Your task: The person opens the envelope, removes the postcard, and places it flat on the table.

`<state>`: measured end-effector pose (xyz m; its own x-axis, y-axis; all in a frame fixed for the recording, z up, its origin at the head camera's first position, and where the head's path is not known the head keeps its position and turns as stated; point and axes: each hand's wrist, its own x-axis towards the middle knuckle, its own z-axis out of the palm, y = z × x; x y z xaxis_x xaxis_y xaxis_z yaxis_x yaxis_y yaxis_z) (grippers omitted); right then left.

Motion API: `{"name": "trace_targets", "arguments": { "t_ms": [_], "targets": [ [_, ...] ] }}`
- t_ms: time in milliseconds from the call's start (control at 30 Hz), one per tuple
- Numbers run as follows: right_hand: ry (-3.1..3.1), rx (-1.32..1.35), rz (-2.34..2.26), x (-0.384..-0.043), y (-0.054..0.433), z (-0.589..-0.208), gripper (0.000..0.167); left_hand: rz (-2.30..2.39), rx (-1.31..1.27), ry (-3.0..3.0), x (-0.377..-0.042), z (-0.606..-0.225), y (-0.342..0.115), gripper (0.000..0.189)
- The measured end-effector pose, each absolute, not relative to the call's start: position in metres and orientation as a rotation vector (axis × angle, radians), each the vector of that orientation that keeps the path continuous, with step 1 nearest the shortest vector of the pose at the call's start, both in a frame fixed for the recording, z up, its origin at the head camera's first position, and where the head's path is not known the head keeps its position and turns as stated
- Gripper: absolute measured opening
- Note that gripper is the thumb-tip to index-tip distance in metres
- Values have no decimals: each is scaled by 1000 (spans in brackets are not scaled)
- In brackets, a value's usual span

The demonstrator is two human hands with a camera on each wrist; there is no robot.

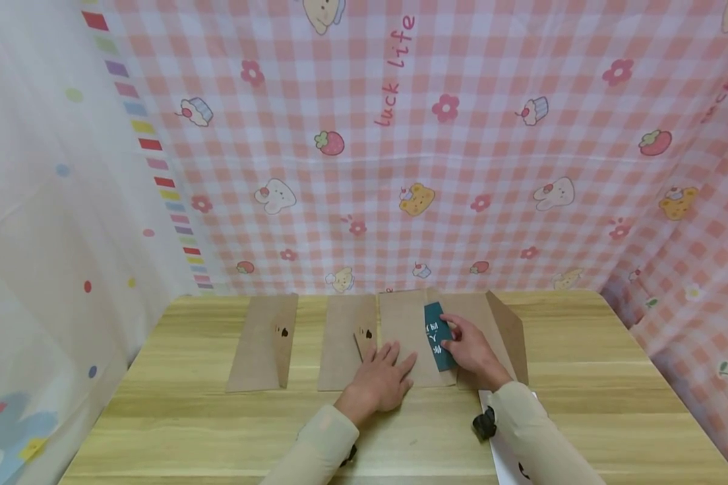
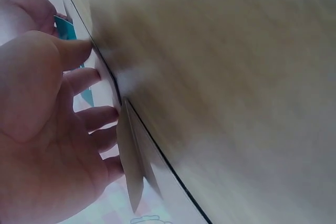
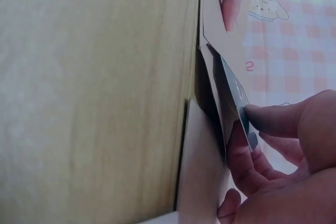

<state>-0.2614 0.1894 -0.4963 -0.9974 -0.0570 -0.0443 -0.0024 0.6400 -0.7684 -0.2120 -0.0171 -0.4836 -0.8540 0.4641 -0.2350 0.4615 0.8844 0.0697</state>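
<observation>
A wide brown kraft-paper piece (image 1: 403, 320) with creased panels lies near the table's back edge, its right end panel (image 1: 509, 333) tilted up. My right hand (image 1: 476, 350) pinches a dark teal card (image 1: 435, 320) with white characters over the middle of this paper. In the right wrist view, the thumb lies on one face of the teal card (image 3: 234, 85) and fingers are behind it. Whether the card is attached to the paper I cannot tell. My left hand (image 1: 379, 384) rests palm down with spread fingers on the wide paper's left part, beside a smaller folded brown piece (image 1: 338, 343).
Another folded brown piece (image 1: 251, 343) with a small black mark lies farther left. A white sheet (image 1: 506, 458) is partly hidden under the right forearm. Behind the wooden table (image 1: 182, 417) hangs a pink checked curtain (image 1: 364, 182).
</observation>
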Motion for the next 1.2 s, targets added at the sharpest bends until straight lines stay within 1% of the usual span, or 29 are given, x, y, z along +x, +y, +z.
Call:
{"name": "trace_targets", "arguments": {
  "t_ms": [567,933,1200],
  "targets": [
    [2852,-68,-1258,-262,187,-495,50,0,705,2821,-212,-479,-20,52],
    [2804,-50,-1243,-262,188,-495,53,-50,697,2826,-214,-477,-22,51],
    [2820,-93,-1219,-262,189,-494,48,-77,695,2815,-216,-478,-21,51]
  ]
}}
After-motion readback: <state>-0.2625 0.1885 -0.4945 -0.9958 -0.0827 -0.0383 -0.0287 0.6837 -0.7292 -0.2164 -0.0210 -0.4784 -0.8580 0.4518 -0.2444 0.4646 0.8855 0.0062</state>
